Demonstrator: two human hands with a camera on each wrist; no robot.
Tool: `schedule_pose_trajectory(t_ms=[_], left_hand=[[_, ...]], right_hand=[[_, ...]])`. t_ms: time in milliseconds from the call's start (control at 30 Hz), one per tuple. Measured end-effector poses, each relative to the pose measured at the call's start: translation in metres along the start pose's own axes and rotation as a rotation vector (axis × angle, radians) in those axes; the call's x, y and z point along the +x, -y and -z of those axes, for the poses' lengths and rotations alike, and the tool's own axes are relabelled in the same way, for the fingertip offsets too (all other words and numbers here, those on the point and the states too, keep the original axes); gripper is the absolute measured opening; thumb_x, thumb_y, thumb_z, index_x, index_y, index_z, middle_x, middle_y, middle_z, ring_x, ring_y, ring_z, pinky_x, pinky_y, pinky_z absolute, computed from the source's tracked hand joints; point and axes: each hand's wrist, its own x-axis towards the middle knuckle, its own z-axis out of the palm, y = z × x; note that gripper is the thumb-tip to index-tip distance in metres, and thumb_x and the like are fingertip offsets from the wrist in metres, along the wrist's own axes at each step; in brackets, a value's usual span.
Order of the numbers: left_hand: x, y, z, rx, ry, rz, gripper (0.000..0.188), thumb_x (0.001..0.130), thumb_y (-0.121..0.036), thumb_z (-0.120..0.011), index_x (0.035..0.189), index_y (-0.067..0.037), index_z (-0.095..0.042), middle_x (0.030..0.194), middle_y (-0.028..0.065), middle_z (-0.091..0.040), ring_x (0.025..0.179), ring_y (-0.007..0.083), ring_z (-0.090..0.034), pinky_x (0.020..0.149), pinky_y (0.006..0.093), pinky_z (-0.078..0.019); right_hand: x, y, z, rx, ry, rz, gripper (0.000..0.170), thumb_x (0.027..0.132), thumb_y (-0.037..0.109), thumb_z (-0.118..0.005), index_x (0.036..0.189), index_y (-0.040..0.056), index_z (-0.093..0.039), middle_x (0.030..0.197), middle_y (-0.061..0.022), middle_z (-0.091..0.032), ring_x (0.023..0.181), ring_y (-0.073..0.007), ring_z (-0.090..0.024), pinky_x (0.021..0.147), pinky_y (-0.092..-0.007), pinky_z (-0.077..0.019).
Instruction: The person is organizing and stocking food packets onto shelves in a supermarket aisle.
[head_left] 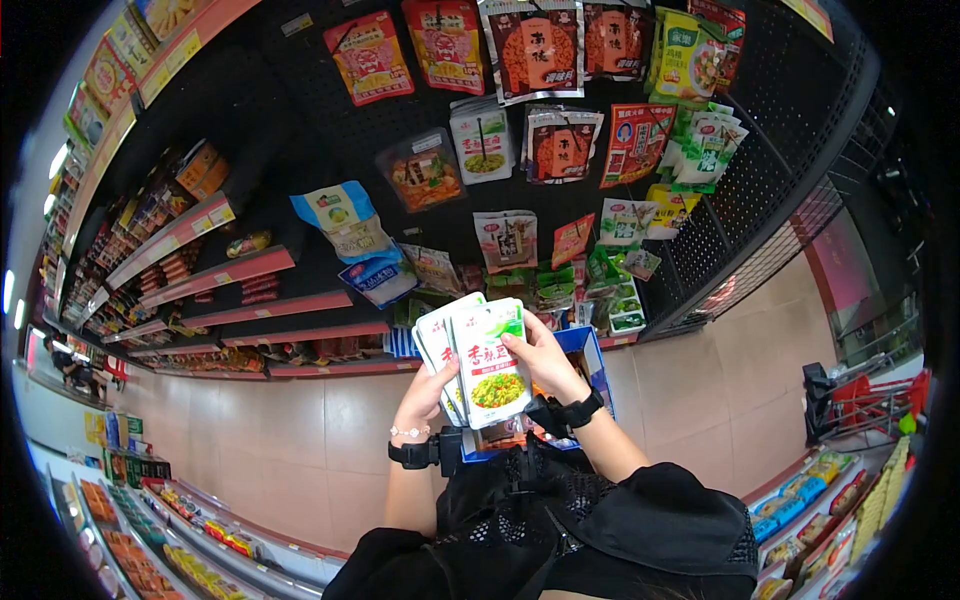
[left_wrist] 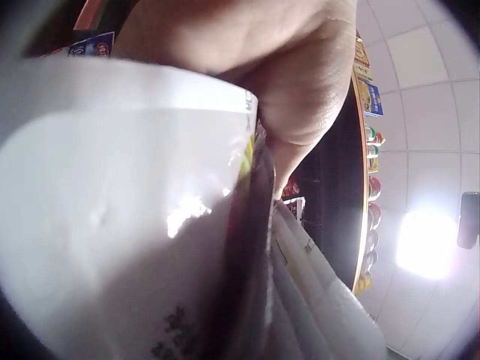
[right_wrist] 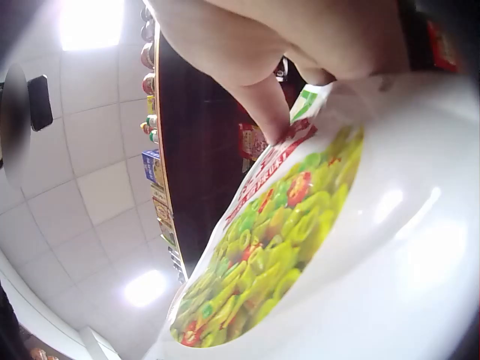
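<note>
Several flat white packets, the front one [head_left: 497, 375] printed with a green and yellow dish, are held fanned before the person's chest in the head view. The left hand [head_left: 428, 392] grips the rear packets [head_left: 436, 335] at their lower left side. On the upper right edge of the front packet, the right hand [head_left: 545, 358] pinches with its thumb on the printed face. The right wrist view shows that thumb on the packet [right_wrist: 277, 217] close up. White packet surface [left_wrist: 112, 195] fills much of the left wrist view, beside the left hand [left_wrist: 247, 45].
A blue basket [head_left: 603, 375] with items inside stands below the hands. Ahead, a black pegboard holds hanging seasoning packets [head_left: 535, 50], including similar white ones [head_left: 483, 145]. Stocked shelves [head_left: 240, 275] run along the left; a red trolley [head_left: 865, 400] stands at the right.
</note>
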Motion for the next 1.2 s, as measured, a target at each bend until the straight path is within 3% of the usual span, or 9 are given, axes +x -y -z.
schedule_pose_trajectory(t_ms=[567,633,733,833,1000,1200], left_hand=[[0.003,0.011,0.009,-0.017,0.027,0.045,0.039,0.081,-0.015,-0.051,0.115,0.0,-0.04,0.11,0.0091,-0.049,0.098,0.0173,-0.049,0.082,0.0299,-0.0402],[0.005,0.014,0.01,-0.035,0.012,0.039,0.045,0.081,-0.014,-0.051,0.118,0.002,-0.033,0.114,0.0133,-0.046,0.1,0.0222,-0.049,0.084,0.0342,-0.0414],[0.007,0.015,0.012,-0.047,0.021,0.045,0.045,0.081,-0.014,-0.051,0.119,0.002,-0.032,0.114,0.0132,-0.046,0.101,0.0223,-0.048,0.085,0.0346,-0.0409],[0.007,0.016,0.008,-0.052,0.015,0.003,0.038,0.082,-0.014,-0.051,0.115,0.001,-0.04,0.109,0.0099,-0.05,0.098,0.0183,-0.05,0.082,0.0305,-0.0411],[0.008,0.019,0.005,-0.081,-0.002,0.004,0.036,0.082,-0.013,-0.05,0.114,0.001,-0.041,0.109,0.0099,-0.05,0.097,0.0182,-0.05,0.081,0.0304,-0.0412],[0.02,0.012,-0.002,0.011,0.024,0.022,0.038,0.082,-0.017,-0.052,0.113,0.002,-0.041,0.108,0.0094,-0.05,0.096,0.0168,-0.049,0.081,0.0294,-0.0403]], right_hand=[[-0.006,0.007,-0.003,-0.109,-0.061,0.001,0.037,0.076,0.003,-0.057,0.108,0.0029,-0.04,0.096,-0.0047,-0.052,0.086,-0.0108,-0.051,0.074,-0.0242,-0.0425],[-0.006,0.007,-0.003,-0.096,-0.069,0.01,0.036,0.076,0.004,-0.057,0.107,0.0031,-0.04,0.095,-0.0045,-0.052,0.084,-0.0106,-0.052,0.074,-0.024,-0.0426],[-0.006,0.005,0.0,-0.116,-0.094,-0.022,0.033,0.076,0.005,-0.058,0.105,0.0026,-0.042,0.092,-0.0042,-0.053,0.082,-0.0098,-0.052,0.072,-0.0232,-0.0427],[-0.005,0.003,0.002,-0.133,-0.091,-0.028,0.03,0.076,0.007,-0.058,0.102,0.001,-0.045,0.09,-0.0041,-0.054,0.079,-0.0095,-0.052,0.071,-0.023,-0.0427],[-0.004,-0.001,0.003,-0.122,-0.115,-0.038,0.025,0.076,0.005,-0.057,0.098,-0.0034,-0.047,0.089,-0.0071,-0.056,0.079,-0.0106,-0.053,0.07,-0.0235,-0.0439],[0.007,0.001,0.016,-0.124,-0.106,-0.058,0.025,0.078,0.006,-0.055,0.101,-0.0013,-0.047,0.092,-0.0069,-0.057,0.08,-0.0109,-0.054,0.073,-0.0244,-0.0432]])
